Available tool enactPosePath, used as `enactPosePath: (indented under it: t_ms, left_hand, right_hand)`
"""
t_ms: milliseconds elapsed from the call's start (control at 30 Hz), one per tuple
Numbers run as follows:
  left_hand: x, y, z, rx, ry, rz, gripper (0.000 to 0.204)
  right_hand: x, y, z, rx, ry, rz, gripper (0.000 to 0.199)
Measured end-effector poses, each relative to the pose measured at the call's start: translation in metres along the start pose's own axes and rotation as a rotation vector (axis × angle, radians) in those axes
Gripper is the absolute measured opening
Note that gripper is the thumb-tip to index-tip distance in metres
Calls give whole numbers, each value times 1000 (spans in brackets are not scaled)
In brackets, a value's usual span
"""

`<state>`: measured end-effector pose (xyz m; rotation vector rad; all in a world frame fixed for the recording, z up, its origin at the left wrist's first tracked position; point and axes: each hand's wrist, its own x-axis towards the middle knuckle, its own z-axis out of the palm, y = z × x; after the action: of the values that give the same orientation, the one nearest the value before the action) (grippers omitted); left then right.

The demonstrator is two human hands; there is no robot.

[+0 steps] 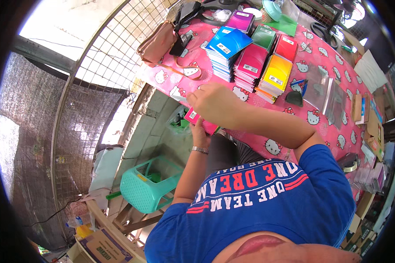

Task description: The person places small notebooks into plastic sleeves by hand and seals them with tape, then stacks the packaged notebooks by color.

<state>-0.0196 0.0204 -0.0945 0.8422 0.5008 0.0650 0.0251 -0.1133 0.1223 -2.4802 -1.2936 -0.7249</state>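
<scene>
Beside the table's near edge, my left hand (199, 132) grips a small pink notebook (192, 115) with a white label. Just above it, my right hand (214, 101) reaches across with its fingers curled in a pinch. Whatever the right fingers hold, if anything, is too small to make out, and that hand covers part of the notebook. Beyond my hands, spiral notebooks stand in stacks: blue (229, 43), magenta (251, 60), yellow (277, 72), red (286, 47), green (263, 37) and purple (240, 20).
A pink patterned cloth covers the table (314, 116). On it are a brown bag (158, 43) with its strap, clear plastic sleeves (324, 94) and a dark green pouch (294, 98). A turquoise stool (145, 186) stands at the left, below wire mesh. A cardboard box (103, 247) sits lower left.
</scene>
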Motion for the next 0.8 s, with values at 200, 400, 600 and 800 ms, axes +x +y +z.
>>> enactPosePath:
  t_ms: [200, 400, 600, 800]
  left_hand:
    - [-13, -6, 22, -50, -135, -160, 54]
    - [-30, 15, 31, -366, -484, -226, 74]
    - [-33, 17, 52, -89, -279, -218, 43]
    - [-49, 23, 70, -38, -292, -267, 43]
  right_hand:
    - [-20, 37, -17, 34, -181, 224, 11]
    - [-50, 1, 17, 115, -425, 114, 15]
    - [-35, 110, 39, -268, 156, 458, 42]
    - [-67, 143, 35, -369, 31, 230, 32]
